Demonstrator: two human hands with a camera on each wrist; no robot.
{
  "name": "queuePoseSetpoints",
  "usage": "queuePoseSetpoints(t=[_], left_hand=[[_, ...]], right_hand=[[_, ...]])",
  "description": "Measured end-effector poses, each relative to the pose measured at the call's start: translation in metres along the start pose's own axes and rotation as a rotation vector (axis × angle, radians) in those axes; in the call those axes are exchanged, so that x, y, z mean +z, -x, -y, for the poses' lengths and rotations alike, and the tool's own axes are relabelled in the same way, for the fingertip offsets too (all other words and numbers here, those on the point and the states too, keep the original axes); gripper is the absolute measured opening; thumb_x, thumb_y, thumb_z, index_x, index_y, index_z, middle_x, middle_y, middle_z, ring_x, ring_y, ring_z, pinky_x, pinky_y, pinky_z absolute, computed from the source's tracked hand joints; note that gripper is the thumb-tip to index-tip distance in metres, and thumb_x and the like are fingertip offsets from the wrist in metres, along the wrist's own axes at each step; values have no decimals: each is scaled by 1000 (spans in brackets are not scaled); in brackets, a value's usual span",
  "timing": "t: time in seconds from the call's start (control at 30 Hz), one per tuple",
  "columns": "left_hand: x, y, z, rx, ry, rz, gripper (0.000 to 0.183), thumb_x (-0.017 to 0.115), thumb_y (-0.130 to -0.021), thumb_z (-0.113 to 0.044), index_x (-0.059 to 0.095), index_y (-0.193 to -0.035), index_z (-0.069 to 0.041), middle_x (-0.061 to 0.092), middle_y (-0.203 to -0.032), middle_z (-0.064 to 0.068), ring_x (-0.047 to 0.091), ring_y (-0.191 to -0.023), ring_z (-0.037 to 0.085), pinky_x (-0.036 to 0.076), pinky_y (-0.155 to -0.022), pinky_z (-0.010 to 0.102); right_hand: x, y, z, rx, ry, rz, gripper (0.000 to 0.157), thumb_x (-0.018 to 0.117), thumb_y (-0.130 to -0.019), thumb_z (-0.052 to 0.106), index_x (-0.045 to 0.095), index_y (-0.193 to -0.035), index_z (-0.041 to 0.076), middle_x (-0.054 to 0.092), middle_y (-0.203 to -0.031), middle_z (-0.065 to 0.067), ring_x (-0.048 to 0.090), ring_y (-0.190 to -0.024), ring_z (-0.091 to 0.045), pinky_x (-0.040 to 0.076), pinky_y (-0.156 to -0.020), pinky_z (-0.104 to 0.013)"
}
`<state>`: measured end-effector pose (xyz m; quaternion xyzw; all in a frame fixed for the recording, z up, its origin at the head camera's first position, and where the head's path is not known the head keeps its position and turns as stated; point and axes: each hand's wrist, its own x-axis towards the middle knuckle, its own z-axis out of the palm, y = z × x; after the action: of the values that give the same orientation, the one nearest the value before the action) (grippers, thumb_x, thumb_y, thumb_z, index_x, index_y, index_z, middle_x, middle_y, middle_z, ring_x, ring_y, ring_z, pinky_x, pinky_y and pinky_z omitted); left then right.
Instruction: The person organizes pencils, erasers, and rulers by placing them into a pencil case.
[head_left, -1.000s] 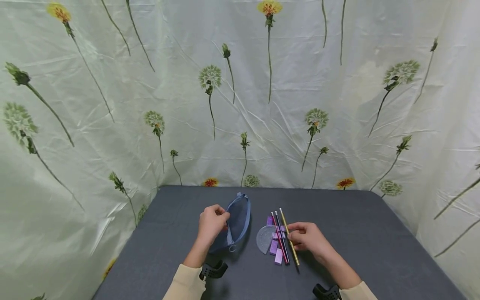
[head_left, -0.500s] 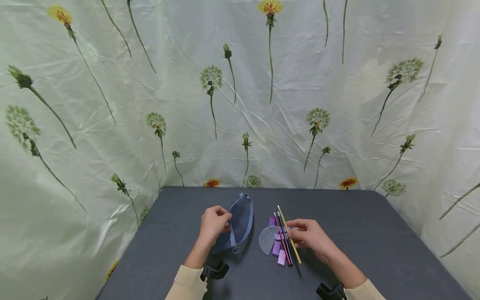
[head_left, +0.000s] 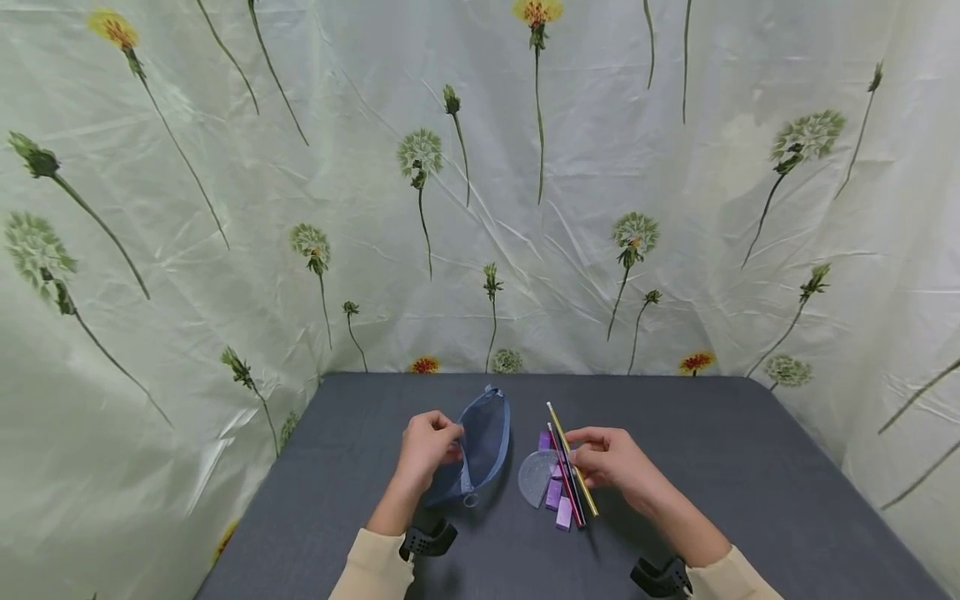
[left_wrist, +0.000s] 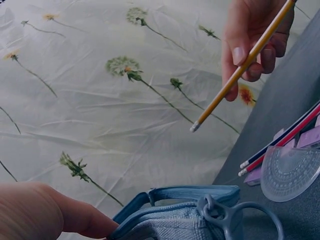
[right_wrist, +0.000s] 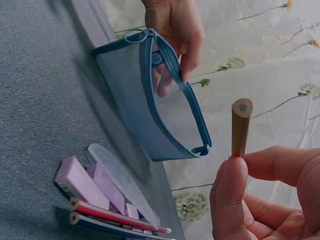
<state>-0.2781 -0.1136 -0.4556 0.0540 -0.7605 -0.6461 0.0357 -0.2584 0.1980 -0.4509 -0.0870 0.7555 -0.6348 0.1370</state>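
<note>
My left hand (head_left: 426, 446) pinches the near-left edge of a blue see-through zippered pencil case (right_wrist: 125, 100). The case stands on the table with its mouth spread wide; a ring hangs from its zipper pull (left_wrist: 212, 207). Between thumb and fingers, my right hand (head_left: 618, 467) holds a yellow pencil (left_wrist: 245, 65) raised above the table, its white eraser end pointing away from me. Beneath it lie a red pencil (right_wrist: 115, 216) and a dark blue pencil (right_wrist: 107, 227), side by side. A clear half-round protractor (head_left: 535, 479) and several purple blocks (right_wrist: 80, 182) lie by them.
The dark grey table (head_left: 360, 417) reaches back to a pale curtain (head_left: 375, 317) printed with dandelions. Protractor, blocks and pencils form one cluster to the right of the case. A black wrist strap (head_left: 660, 577) sits on each forearm.
The yellow pencil has risen away from the other pencils and shifted a little left and away from me, with my right hand. My left hand keeps its hold on the case.
</note>
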Motion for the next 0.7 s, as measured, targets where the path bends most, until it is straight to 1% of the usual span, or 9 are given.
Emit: queuePoseSetpoints(t=[0.07, 0.13, 0.27, 0.4, 0.53, 0.7], left_hand=[[1, 1, 0, -5, 5, 4, 15, 69, -90, -4, 61, -79, 2, 63, -82, 15, 66, -56, 20, 60, -61, 39], [2, 1, 0, -6, 8, 8, 15, 69, -90, -4, 61, -79, 2, 62, -81, 15, 66, -60, 21, 60, -61, 39], [3, 0, 0, -13, 37, 12, 14, 69, -90, -3, 60, -79, 2, 58, -81, 13, 64, -76, 29, 60, -64, 40], [4, -2, -2, -25, 68, 27, 14, 67, -91, -3, 60, -80, 1, 55, -86, 12, 59, -90, 36, 60, -66, 41], [3, -1, -4, -54, 80, 49, 14, 66, -93, -5, 60, -81, 1, 53, -91, 13, 57, -93, 36, 60, -66, 40], [2, 0, -1, -89, 99, 69, 15, 66, -93, -6, 60, -81, 0, 55, -101, 16, 57, -92, 35, 60, -66, 40]], right_hand=[[0, -1, 1, 3, 4, 0, 48, 67, -91, 9, 54, -134, -9, 63, -77, -7, 56, -59, -15, 54, -61, -34], [0, -2, 2, 7, 9, 2, 48, 67, -91, 10, 55, -133, -9, 64, -77, -7, 56, -59, -15, 54, -61, -33], [-1, -5, 6, 12, 20, 12, 47, 66, -92, 12, 56, -134, -6, 67, -82, -9, 57, -61, -14, 54, -62, -34], [-3, -8, 10, 3, 24, 21, 46, 67, -92, 12, 57, -134, -5, 68, -84, -10, 57, -62, -15, 54, -64, -35], [-2, -9, 13, -28, 47, 44, 46, 67, -93, 11, 57, -134, -6, 67, -85, -11, 58, -66, -17, 55, -66, -38], [2, -9, 14, -49, 45, 57, 46, 67, -93, 10, 56, -135, -6, 67, -85, -12, 58, -67, -18, 56, -66, -38]])
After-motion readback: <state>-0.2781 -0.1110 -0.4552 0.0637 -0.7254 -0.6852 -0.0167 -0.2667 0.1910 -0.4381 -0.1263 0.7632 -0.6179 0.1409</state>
